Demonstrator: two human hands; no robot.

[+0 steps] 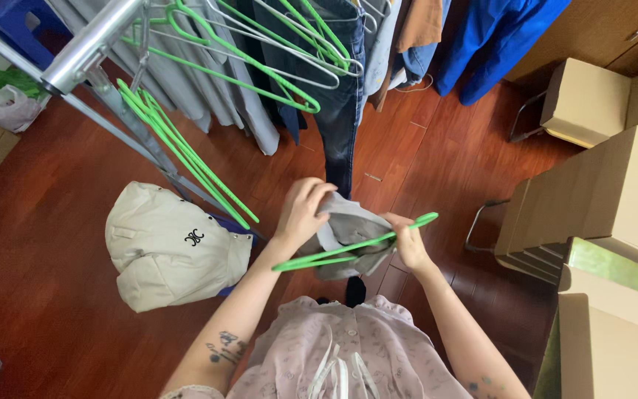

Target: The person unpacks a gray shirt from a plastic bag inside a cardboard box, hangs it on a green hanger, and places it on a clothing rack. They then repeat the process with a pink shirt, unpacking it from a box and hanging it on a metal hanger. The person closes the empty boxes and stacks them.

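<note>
The grey garment [348, 233] hangs bunched between your hands above the red wooden floor [53, 222], with a green hanger [352, 245] running across its front. Your left hand [303, 210] is clamped on the garment's upper left edge, while your right hand [407, 240] pinches the hanger near its right end. A beige garment [171, 247] hangs just left, below the metal rack [86, 44].

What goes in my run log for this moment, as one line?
left hand: grips grey garment | right hand: holds green hanger | under clothes rack
</note>
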